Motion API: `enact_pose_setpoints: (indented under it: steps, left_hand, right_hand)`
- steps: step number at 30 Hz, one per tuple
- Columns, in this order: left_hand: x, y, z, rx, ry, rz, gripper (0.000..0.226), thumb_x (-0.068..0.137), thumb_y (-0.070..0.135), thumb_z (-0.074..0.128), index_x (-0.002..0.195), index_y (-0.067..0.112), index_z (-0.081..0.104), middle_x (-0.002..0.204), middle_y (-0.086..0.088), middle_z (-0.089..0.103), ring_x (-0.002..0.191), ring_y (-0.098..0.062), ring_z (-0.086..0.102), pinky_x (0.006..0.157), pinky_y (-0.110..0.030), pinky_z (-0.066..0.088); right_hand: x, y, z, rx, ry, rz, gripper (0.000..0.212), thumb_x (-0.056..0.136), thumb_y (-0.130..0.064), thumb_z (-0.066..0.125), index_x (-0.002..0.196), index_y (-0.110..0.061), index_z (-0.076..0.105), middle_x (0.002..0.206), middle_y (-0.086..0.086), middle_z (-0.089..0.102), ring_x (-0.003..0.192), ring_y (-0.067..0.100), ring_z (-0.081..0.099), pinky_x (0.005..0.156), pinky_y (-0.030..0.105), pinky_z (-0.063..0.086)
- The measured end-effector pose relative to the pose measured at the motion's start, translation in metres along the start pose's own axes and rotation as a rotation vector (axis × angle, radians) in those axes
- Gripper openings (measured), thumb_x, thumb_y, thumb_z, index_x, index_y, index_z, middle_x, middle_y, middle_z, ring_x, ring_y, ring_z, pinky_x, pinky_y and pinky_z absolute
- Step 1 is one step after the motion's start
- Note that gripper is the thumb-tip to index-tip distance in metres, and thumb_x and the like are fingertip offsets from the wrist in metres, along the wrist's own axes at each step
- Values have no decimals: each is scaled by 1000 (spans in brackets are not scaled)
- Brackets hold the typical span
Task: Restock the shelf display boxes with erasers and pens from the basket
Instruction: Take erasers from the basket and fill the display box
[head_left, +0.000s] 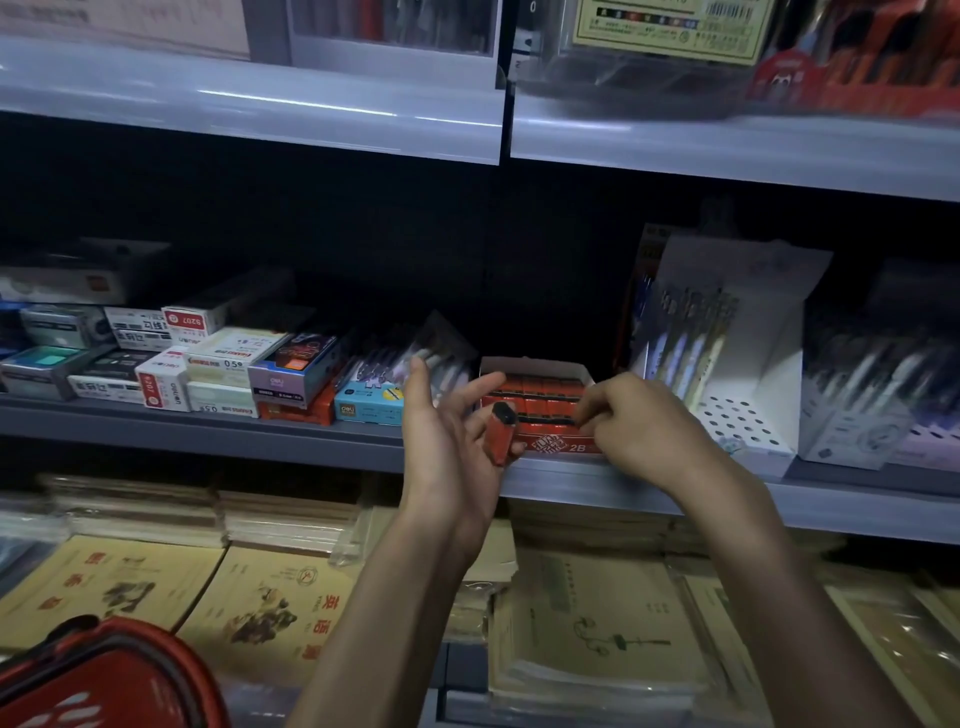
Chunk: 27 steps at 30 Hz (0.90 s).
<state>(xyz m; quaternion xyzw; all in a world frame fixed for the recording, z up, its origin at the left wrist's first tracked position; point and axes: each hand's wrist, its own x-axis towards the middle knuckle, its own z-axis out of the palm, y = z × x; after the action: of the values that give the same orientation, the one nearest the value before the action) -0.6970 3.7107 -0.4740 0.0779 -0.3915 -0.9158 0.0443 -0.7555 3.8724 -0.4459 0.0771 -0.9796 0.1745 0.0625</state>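
Holding red eraser (500, 434) in left hand (449, 441) grip; right hand (636, 428) curled at eraser box (558, 446), grip unreadable; basket (109, 675) cropped.

I see an eraser (500, 431), red with a black end; display box (556, 446) white, red front; basket (104, 680) red, white marks; notebooks (270, 613) tan.

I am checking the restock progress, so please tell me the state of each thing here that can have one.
eraser box: open, rows nearly full of red erasers.
eraser: out of the box, held in left hand.
right hand: fingers curled at the box's front row; grip unclear.
pen box: open, pens at back, front holes empty.
basket: only its rim shows; contents hidden.
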Motion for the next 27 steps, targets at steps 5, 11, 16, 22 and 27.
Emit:
enact_pose_setpoints:
  steps: [5,11,16,22,27]
  left_hand:
    - [2,-3,4,32,-3,-28,86,98,74,26,129,3,64,120,-25,71,113,-33,68,95,-41,55]
    - [-3,-6,16,-39,-65,9,82,99,70,30,134,1,59,129,-24,67,120,-28,68,109,-39,49]
    - [-5,-8,12,397,-37,186,40,106,50,42,118,23,69,107,2,73,95,3,70,84,-17,54]
    - [6,-15,-13,1141,134,434,34,96,45,49,121,29,64,116,3,63,103,-12,63,88,-39,57]
    - [4,-17,-16,1480,150,437,29,98,35,61,126,28,67,123,1,49,116,-23,53,99,-45,50]
  right_hand:
    - [-8,-18,-26,394,42,-34,21,97,-22,61,90,-29,79,84,-8,76,70,5,64,66,28,51]
    - [-19,-37,-23,538,-44,-7,12,79,-23,88,84,-21,77,70,-4,75,64,6,69,60,23,50]
    - [-8,-18,-35,536,212,14,12,82,-12,85,87,-20,77,74,0,76,68,14,71,65,32,59]
    - [12,9,-18,235,205,-40,18,87,-5,78,87,-23,79,83,-4,74,79,11,69,81,33,59]
    - [19,14,-9,128,166,-63,14,88,-9,78,90,-22,82,91,-1,77,88,16,70,86,34,58]
